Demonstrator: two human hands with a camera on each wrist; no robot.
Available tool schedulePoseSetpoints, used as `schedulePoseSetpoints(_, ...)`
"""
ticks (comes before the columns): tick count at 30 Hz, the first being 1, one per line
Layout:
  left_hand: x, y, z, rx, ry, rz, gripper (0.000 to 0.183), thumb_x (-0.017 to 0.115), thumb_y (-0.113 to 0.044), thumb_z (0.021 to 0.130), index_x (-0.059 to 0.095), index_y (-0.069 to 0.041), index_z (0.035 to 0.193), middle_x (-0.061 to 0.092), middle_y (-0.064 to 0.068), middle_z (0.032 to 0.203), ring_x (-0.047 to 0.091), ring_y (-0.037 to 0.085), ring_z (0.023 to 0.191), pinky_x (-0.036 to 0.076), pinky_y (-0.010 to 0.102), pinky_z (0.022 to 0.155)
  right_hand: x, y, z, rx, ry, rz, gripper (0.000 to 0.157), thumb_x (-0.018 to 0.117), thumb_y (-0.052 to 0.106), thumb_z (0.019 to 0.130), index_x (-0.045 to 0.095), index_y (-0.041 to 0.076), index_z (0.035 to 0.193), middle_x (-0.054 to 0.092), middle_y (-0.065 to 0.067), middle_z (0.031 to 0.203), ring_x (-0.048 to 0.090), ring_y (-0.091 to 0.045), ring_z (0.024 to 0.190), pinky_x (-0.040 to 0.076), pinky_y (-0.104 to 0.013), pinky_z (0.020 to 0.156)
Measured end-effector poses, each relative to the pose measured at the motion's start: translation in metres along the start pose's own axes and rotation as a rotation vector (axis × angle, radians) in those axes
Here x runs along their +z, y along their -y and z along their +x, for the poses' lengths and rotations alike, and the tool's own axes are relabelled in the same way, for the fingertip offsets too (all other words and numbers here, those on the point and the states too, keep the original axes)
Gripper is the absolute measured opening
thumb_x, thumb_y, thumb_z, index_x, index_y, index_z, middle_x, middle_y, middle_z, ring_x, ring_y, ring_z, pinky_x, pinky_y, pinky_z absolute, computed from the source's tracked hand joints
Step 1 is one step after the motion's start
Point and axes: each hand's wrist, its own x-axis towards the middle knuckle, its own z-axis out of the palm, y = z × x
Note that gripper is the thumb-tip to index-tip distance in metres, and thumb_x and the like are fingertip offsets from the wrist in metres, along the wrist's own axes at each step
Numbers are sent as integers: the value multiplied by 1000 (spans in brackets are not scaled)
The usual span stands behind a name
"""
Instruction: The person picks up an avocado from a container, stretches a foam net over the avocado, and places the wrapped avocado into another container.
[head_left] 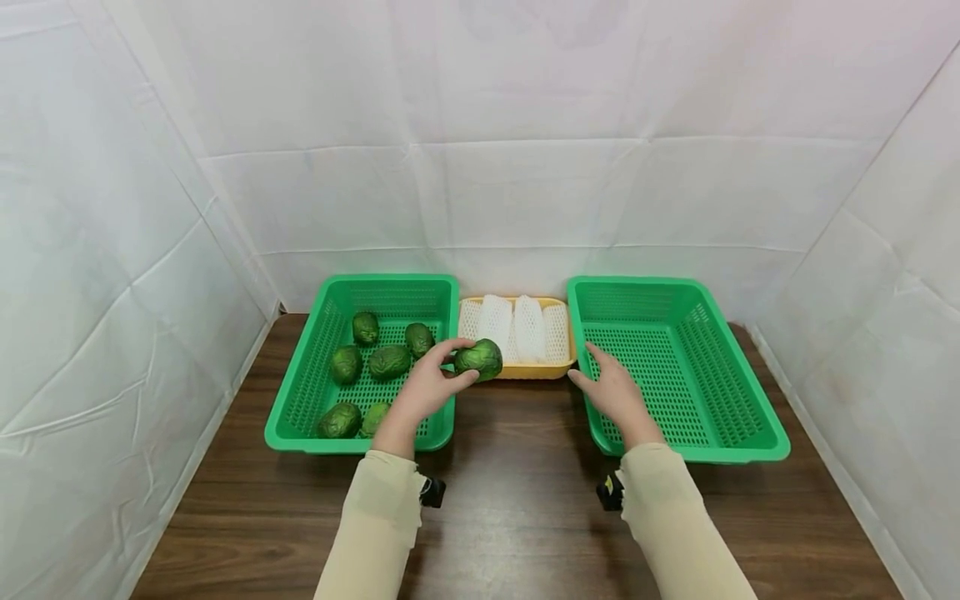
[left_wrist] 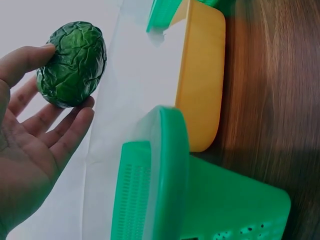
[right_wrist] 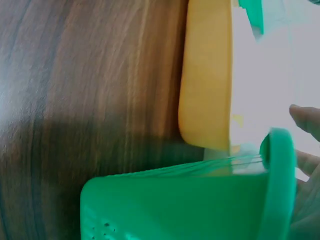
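My left hand (head_left: 431,383) pinches a dark green, wrinkled, glossy avocado (head_left: 480,359) between thumb and fingers, above the right rim of the left green basket (head_left: 360,446). The left wrist view shows that avocado (left_wrist: 72,65) raised, clear of the basket's rim. Several similar avocados (head_left: 388,362) lie spread in the left basket. My right hand (head_left: 617,393) holds nothing, its thumb and fingers apart, over the left rim of the right green basket (head_left: 738,454). Between the baskets, a yellow tray (head_left: 536,372) holds several white foam net sleeves (head_left: 529,327).
The baskets and tray stand on a dark wooden table (head_left: 517,483), near its back edge. White sheeting (head_left: 525,192) hangs behind and on both sides. No avocados show in the right basket.
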Motion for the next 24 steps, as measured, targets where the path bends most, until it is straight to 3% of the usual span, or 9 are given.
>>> schedulePoseSetpoints(6, 12, -4, 0, 37, 36, -41, 44, 67, -16, 86, 53, -16, 128, 49, 11, 127, 53, 30, 106, 48, 41, 82, 3, 3, -4, 49, 9, 12, 73, 56, 38, 92, 18, 11, 149, 16, -24, 149, 19, -43, 133, 25, -59, 101)
schedulePoseSetpoints(9, 16, -5, 1, 33, 48, -46, 43, 67, -15, 86, 54, -16, 127, 52, 12, 124, 56, 30, 102, 49, 39, 78, 7, 1, -5, 73, 19, 17, 72, 56, 34, 92, 19, 9, 148, 22, -24, 147, 28, -43, 129, 30, -58, 98)
schedulePoseSetpoints(11, 18, -5, 0, 29, 54, -49, 43, 68, -15, 86, 55, -16, 126, 52, 13, 123, 57, 30, 101, 50, 39, 76, 9, 0, -6, 85, 15, 35, 70, 56, 33, 92, 21, 9, 148, 42, -24, 135, 49, -40, 110, 40, -54, 88)
schedulePoseSetpoints(13, 20, -5, 0, 26, 57, -44, 43, 68, -15, 85, 55, -17, 126, 53, 14, 123, 57, 30, 102, 50, 39, 76, 11, -2, -7, 91, 6, 47, 68, 55, 32, 92, 23, 9, 148, 59, -22, 107, 57, -32, 78, 46, -46, 73)
schedulePoseSetpoints(15, 21, -4, 0, 28, 63, -41, 43, 68, -15, 85, 55, -16, 126, 52, 15, 124, 57, 30, 102, 50, 39, 77, 12, -4, -8, 99, -3, 59, 67, 55, 32, 92, 24, 10, 148, 59, -14, 76, 47, -22, 52, 43, -39, 59)
schedulePoseSetpoints(17, 22, -3, 0, 25, 65, -45, 44, 68, -14, 85, 55, -17, 126, 53, 15, 123, 58, 29, 101, 50, 38, 78, 13, -5, -8, 107, -11, 68, 66, 55, 32, 92, 25, 10, 147, 49, -7, 57, 35, -15, 43, 38, -35, 51)
schedulePoseSetpoints(24, 33, 4, -3, 65, 77, -100, 44, 69, -8, 83, 56, -13, 125, 57, 16, 117, 60, 27, 98, 49, 37, 82, 15, -7, -11, 111, -54, 56, 63, 55, 34, 92, 30, 11, 146, 43, -1, 52, 37, -14, 44, 37, -33, 49)
